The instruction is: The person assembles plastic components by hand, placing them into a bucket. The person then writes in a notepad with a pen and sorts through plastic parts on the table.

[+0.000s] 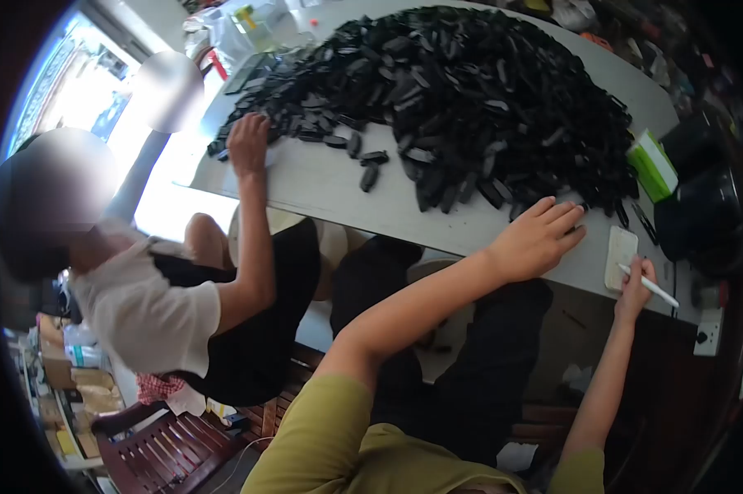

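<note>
Olive shirt (388, 461) closest, cut off at frame bottom. Right hand (637, 288) closed round a white pen-like tool (658, 293); tool lies slantwise, thin end up-left over the pale slab (621, 258), blunt end down-right. Slab's long axis runs roughly away from the body, just left of right hand, which is the nearer one. Whether tip touches slab: can't tell.

Left hand (532, 239) palm down, fingers spread at near edge of the black piece pile (470, 99), looks released; under the palm is hidden. Pile spreads ahead and to its left, pieces pointing every way; left hand is nearer. Green packet (653, 166) beside pile's right end.

Farther left, another person's hand (248, 144) at pile's left end, grip unclear. Far right edge dark, hard to make out.
</note>
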Demonstrator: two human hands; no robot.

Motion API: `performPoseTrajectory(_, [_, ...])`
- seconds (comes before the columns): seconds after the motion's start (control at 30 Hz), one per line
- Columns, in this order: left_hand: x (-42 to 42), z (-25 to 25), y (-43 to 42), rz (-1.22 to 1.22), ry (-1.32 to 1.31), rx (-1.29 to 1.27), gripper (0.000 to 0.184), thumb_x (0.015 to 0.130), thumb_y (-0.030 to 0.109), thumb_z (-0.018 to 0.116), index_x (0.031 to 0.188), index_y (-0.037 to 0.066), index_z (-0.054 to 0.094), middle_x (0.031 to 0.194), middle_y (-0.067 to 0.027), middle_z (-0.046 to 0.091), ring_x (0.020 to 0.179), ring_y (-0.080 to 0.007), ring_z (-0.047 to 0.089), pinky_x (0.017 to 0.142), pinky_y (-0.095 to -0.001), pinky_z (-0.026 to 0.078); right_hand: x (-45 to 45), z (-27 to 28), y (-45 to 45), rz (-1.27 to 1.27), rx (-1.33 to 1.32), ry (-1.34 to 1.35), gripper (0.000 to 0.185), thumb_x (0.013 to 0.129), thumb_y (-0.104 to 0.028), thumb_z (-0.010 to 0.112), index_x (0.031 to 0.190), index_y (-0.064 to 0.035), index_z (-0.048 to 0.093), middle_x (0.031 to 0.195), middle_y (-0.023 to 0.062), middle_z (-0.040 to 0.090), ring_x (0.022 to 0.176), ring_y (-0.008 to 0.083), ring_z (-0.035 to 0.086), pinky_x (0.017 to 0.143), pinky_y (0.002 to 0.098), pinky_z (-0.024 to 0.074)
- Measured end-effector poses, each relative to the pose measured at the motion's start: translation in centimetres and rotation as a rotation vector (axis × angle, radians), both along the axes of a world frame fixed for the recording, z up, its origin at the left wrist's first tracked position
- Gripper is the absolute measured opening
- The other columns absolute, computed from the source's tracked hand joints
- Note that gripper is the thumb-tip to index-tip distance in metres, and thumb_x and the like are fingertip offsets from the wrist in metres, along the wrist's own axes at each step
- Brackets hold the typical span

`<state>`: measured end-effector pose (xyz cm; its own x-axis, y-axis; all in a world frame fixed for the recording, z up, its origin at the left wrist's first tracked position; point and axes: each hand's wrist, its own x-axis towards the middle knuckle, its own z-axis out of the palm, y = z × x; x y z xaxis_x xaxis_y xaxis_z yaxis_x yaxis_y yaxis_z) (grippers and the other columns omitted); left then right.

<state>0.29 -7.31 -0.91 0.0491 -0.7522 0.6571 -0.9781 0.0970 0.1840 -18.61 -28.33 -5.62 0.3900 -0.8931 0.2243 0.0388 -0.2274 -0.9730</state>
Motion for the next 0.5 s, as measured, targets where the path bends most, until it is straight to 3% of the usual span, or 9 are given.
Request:
performPoseTrajectory(0.37, [7.9, 3.1, 9.1, 0.254, -0.056, -0.041, 0.044, 0.068, 0.004, 0.063, 0.111, 0.005, 0.058, 0.121, -0.0149, 0.05, 0.114, -0.0307, 0.047, 0.093, -0.0403, 0.038, -0.2, -1.8, -1.6, 0.007, -0.048, -0.043, 0.034, 0.092, -0.018, 0.056, 0.065, -0.0136, 0.037, 0.056, -0.008, 0.032, 0.046, -0.0009, 0.027, 0.04, 0.0162, 0.0168])
performPoseTrajectory(0.47, [9.3, 4.4, 12.2, 0.362, -0.05, -0.02, 0.041, 0.068, 0.004, 0.063, 0.108, 0.005, 0.059, 0.12, -0.0144, 0.05, 0.115, -0.0291, 0.046, 0.095, -0.0389, 0.037, -0.2, -1.8, -1.9, 0.008, -0.026, -0.04, 0.033, 0.092, -0.018, 0.055, 0.065, -0.0135, 0.037, 0.057, -0.0081, 0.032, 0.046, -0.0009, 0.026, 0.04, 0.0161, 0.0173])
performPoseTrajectory(0.5, [9.7, 4.4, 13.4, 0.391, -0.027, 0.011, 0.047, 0.07, 0.005, 0.063, 0.116, 0.008, 0.055, 0.124, -0.0148, 0.048, 0.115, -0.0306, 0.046, 0.095, -0.0397, 0.038, -0.2, -2.0, -2.0, 0.01, -0.042, -0.041, 0.033, 0.092, -0.018, 0.055, 0.065, -0.0135, 0.037, 0.057, -0.0083, 0.032, 0.047, -0.0008, 0.026, 0.041, 0.0162, 0.0178])
